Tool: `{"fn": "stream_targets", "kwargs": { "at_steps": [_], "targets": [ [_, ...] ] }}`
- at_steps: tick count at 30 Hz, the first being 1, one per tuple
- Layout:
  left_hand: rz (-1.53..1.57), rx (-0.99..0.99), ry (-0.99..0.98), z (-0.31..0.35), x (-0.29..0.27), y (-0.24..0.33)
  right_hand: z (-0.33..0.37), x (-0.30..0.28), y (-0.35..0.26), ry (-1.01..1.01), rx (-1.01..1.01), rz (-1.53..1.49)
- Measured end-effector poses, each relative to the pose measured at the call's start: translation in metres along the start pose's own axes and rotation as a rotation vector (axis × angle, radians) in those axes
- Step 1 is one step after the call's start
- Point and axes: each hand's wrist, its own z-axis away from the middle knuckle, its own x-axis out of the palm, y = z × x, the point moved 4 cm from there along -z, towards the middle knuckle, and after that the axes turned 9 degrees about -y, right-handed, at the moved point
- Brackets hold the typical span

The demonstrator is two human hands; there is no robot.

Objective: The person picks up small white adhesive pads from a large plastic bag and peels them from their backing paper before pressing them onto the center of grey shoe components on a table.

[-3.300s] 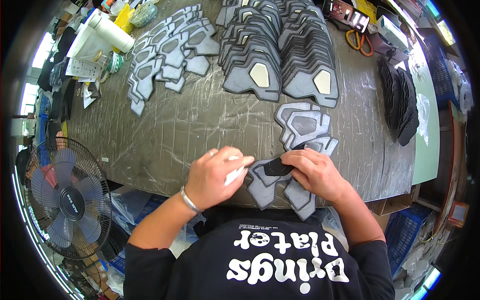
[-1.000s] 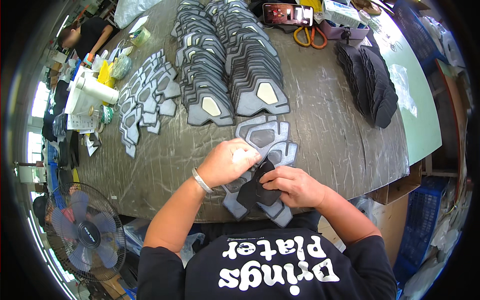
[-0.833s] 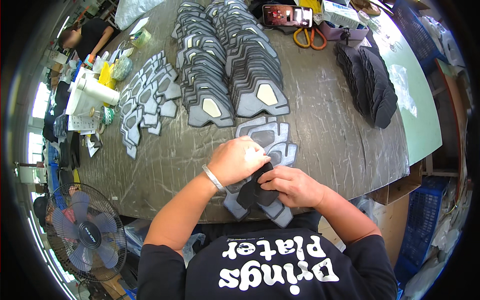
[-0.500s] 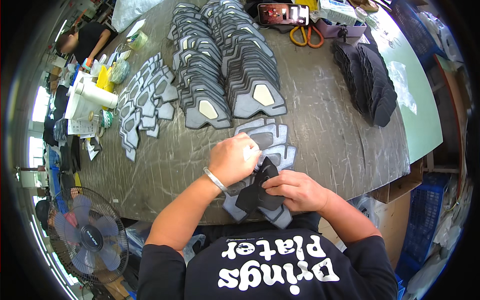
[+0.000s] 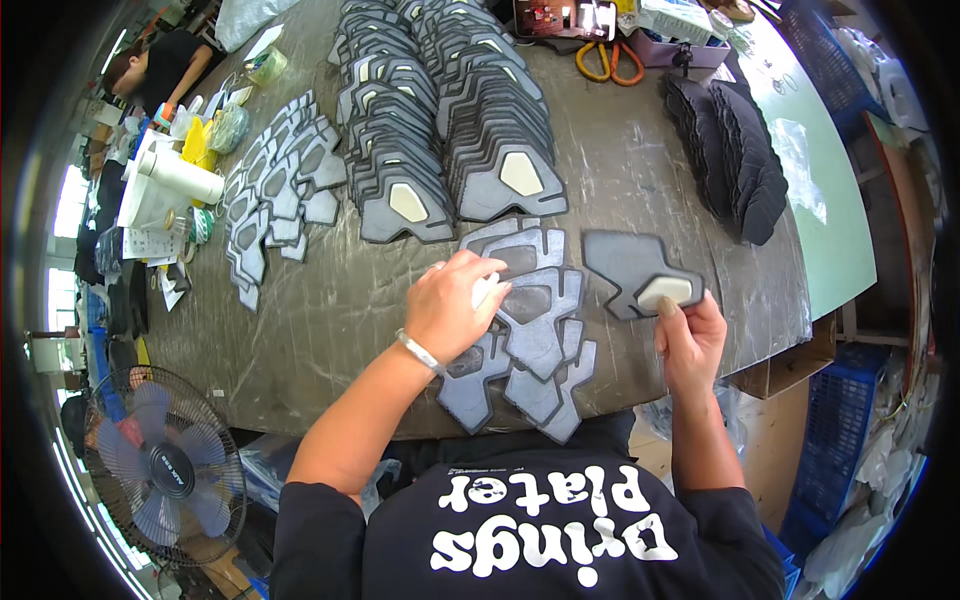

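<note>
At the right, my right hand [image 5: 692, 345] pinches the edge of a grey panel [image 5: 625, 262], thumb over its cream patch [image 5: 668, 291]. The panel's patterned face is up, just over the table. My left hand [image 5: 450, 305] is closed with a small white piece [image 5: 484, 291] showing between its fingers; its exact kind is partly hidden. It rests by a spread of overlapping grey cut-out panels [image 5: 537, 335] in front of me. Beyond them stand two long rows of stacked grey panels [image 5: 402, 225] with cream patches.
Further grey cut-outs [image 5: 285, 180] lie at left. Stacked black pieces [image 5: 735, 165] lie at right. Orange-handled scissors [image 5: 610, 65], a phone [image 5: 565, 18] and a box [image 5: 690, 52] sit at the back. A fan [image 5: 165, 465] stands lower left; a person [image 5: 165, 75] is far left.
My right hand has moved right, away from the grey cut-outs. The piece it held showed a black side before; now a grey panel with a cream patch shows. My left hand has shifted slightly left.
</note>
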Motion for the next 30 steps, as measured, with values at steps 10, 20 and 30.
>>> {"fn": "stream_targets", "kwargs": {
  "at_steps": [10, 20, 30],
  "targets": [
    [0.679, -0.182, 0.177, 0.084, -0.029, -0.057, -0.099, 0.132, 0.002, -0.322, -0.014, 0.696],
    [1.126, -0.317, 0.192, 0.13, -0.02, -0.089, -0.137, 0.232, 0.027, -0.253, -0.468, 1.193],
    [1.443, -0.283, -0.024, 0.114, 0.006, -0.06, -0.028, 0.226, 0.004, -0.681, 0.023, 0.759]
  ]
}}
